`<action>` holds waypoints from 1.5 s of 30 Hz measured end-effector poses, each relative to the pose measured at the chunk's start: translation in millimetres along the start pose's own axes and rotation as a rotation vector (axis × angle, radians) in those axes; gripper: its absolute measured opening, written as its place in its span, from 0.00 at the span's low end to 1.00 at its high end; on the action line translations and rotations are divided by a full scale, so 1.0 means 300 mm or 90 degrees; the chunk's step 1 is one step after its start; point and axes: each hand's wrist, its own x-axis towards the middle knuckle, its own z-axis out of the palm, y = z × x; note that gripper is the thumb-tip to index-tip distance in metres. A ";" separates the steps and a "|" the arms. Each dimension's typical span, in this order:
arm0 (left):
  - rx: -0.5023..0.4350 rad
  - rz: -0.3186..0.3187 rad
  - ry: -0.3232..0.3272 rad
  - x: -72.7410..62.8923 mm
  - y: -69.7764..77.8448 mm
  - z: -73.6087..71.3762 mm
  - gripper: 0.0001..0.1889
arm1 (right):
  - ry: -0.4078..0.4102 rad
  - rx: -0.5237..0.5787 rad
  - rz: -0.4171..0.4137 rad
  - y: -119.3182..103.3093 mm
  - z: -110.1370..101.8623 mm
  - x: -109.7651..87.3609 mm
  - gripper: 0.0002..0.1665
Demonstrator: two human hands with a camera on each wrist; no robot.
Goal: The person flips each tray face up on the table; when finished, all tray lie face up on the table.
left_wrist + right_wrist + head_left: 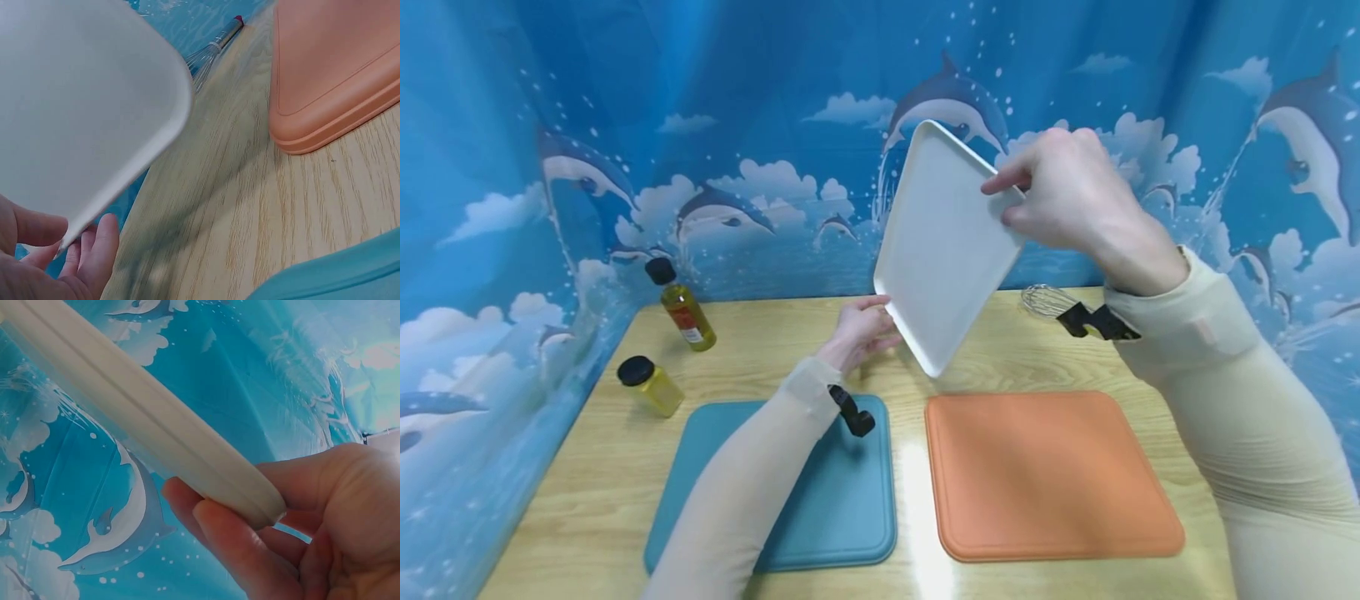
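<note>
the left hand (859, 333) pinches a tilted white tray (943, 250) at eight o'clock, the right hand (1067, 192) at two, above the table (767, 346).

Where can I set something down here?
The orange board is bare, as is the wooden table between it and the whisk, and front left, beside the teal board. It's crowded back left around the oil bottle and yellow jar, and above centre, where the left hand and right hand hold the white tray.
</note>
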 end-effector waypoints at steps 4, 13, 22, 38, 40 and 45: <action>-0.013 0.004 0.018 0.002 0.009 -0.010 0.29 | 0.009 0.049 0.023 0.034 0.004 -0.010 0.23; -0.019 0.017 0.040 -0.009 0.048 -0.050 0.27 | 0.013 0.159 0.071 0.119 0.017 -0.027 0.22; -0.008 0.045 0.059 -0.034 0.084 -0.105 0.27 | -0.002 0.271 0.090 0.204 0.065 -0.043 0.23; 0.129 0.068 0.101 -0.056 0.148 -0.246 0.24 | -0.082 0.437 0.118 0.349 0.251 -0.075 0.29; 0.158 0.072 0.110 -0.060 0.160 -0.263 0.24 | -0.113 0.457 0.115 0.371 0.282 -0.076 0.30; 0.226 0.079 0.141 -0.063 0.184 -0.299 0.27 | -0.209 0.504 0.108 0.423 0.374 -0.068 0.32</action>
